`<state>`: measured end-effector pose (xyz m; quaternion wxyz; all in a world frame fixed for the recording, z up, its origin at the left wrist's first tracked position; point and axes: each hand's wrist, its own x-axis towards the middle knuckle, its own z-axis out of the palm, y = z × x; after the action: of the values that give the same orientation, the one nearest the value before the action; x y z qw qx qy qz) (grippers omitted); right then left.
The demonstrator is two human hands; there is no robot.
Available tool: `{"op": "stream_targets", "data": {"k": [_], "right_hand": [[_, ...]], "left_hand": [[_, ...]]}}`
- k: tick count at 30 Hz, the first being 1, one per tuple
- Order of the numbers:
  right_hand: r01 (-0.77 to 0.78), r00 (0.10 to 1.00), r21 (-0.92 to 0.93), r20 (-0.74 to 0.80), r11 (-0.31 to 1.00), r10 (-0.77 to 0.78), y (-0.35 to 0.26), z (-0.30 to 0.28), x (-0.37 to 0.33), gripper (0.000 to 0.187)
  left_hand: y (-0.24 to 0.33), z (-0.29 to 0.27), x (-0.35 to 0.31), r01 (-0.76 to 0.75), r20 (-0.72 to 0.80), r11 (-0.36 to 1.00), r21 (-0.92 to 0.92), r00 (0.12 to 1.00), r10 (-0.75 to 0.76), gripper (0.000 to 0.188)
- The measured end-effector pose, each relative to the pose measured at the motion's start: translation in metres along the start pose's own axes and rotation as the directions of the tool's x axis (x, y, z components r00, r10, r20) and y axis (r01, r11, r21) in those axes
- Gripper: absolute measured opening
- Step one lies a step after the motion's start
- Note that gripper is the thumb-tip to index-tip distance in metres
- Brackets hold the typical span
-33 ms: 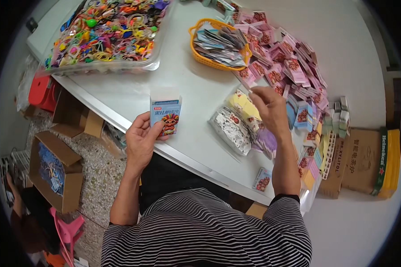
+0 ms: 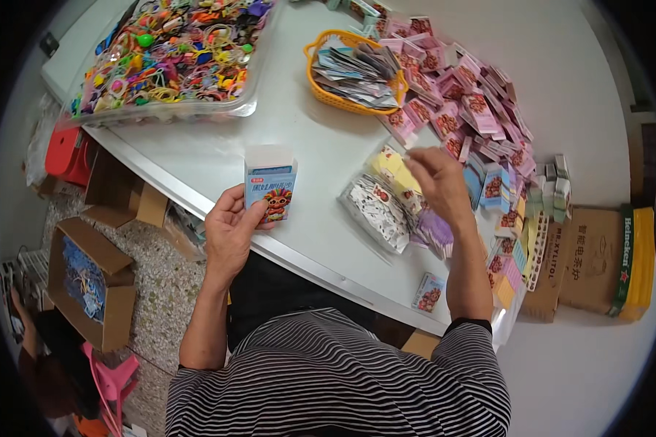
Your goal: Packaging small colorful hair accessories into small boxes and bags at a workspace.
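- While the fingers of the left hand [image 2: 228, 229] pinch the blue box [image 2: 270, 191], long axis and open end pointing away from the body, the right hand [image 2: 444, 188] hangs to its right, fingers bent; I cannot tell whether they grip anything.
- Between them, nearer the right hand, lies a clear bag [image 2: 352, 198] of white pieces [image 2: 380, 215].
- Beyond, a basket [image 2: 334, 97] holds flat packs [image 2: 353, 71], a tub [image 2: 169, 111] trinkets [image 2: 171, 62].

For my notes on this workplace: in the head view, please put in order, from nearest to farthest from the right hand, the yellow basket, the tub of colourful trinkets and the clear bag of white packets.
From the right hand:
1. clear bag of white packets: just to its left
2. yellow basket: farther up the table, leftward
3. tub of colourful trinkets: upper left
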<state>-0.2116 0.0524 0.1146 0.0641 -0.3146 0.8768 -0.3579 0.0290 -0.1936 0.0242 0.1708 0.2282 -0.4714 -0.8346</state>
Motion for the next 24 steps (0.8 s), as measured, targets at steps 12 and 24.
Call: {"op": "stream_targets", "data": {"k": [12, 24], "right_hand": [[0.060, 0.991, -0.473, 0.135, 0.879, 0.005, 0.054, 0.012, -0.014, 0.031], [-0.032, 0.989, -0.472, 0.115, 0.881, 0.098, 0.071, 0.031, 0.003, 0.039]], "left_hand": [[-0.015, 0.017, -0.001, -0.073, 0.086, 0.995, 0.068, 0.994, 0.067, 0.039], [-0.027, 0.017, 0.001, -0.069, 0.079, 0.996, 0.063, 0.995, 0.064, 0.037]]}}
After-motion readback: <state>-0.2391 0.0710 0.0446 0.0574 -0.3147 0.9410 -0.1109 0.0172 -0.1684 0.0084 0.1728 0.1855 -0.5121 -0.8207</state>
